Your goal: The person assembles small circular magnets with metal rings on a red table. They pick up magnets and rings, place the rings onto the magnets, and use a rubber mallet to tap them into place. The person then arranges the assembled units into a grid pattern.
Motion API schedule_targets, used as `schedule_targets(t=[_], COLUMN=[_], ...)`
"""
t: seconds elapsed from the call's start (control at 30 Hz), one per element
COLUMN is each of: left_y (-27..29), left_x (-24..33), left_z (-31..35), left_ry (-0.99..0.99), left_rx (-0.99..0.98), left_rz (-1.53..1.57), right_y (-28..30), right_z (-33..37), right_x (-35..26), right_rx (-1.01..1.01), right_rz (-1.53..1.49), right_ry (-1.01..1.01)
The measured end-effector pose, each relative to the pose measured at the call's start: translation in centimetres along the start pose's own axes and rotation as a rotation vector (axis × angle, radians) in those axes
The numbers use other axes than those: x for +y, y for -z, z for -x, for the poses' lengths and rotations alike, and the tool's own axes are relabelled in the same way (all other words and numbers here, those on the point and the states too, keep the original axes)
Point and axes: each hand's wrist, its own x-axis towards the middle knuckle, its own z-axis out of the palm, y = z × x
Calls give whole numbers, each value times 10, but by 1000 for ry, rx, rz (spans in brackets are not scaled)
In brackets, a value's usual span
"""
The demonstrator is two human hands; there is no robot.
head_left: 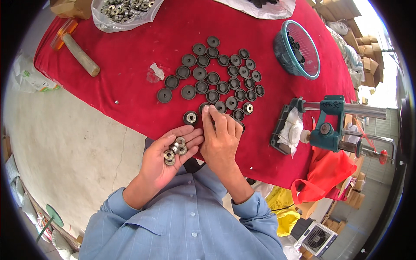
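Note:
My left hand (155, 161) is palm up and cupped, with several small metal ball bearings (175, 148) lying in it. Just to its right, my right hand (222, 145) points its fingertips, pressed together, down at a round black cap (203, 105). What those fingertips hold is hidden beneath them. Beside this cap sits another black cap with a bearing (190, 117) in its middle. Farther right, one more cap holds a bearing (248, 108). Many round black caps (212, 78) lie spread in loose rows beyond my hands.
A red cloth (130, 56) covers the table. At the far left are a clear bag (104, 26) of bearings and a wooden-handled hammer (81, 55). On the right stand a blue plastic basket (319, 60) holding black parts and a green hand press (327, 132). A red bag (327, 173) hangs nearby.

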Motion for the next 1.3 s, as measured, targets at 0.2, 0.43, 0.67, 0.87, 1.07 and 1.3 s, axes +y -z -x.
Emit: schedule_targets(t=[0.2,0.43,0.67,0.87,1.07,1.3], left_y=[3,12,13,8,6,7], left_x=[-2,-2,-1,1,3,1], left_z=[-3,0,-2,-2,-2,-2], left_ry=[-44,-25,-16,17,36,30], left_rx=[-70,-162,-140,-66,-56,-51], left_rz=[-9,-45,-28,-61,-59,-72], right_y=[21,32,32,5,1,7], right_z=[-5,2,-13,-21,-16,2], right_x=[-4,-15,10,49,43,32], right_rx=[61,-169,126,136,85,19], right_rz=[-460,-613,-478,-212,-180,-41], right_ry=[-104,157,23,-67,-37,13])
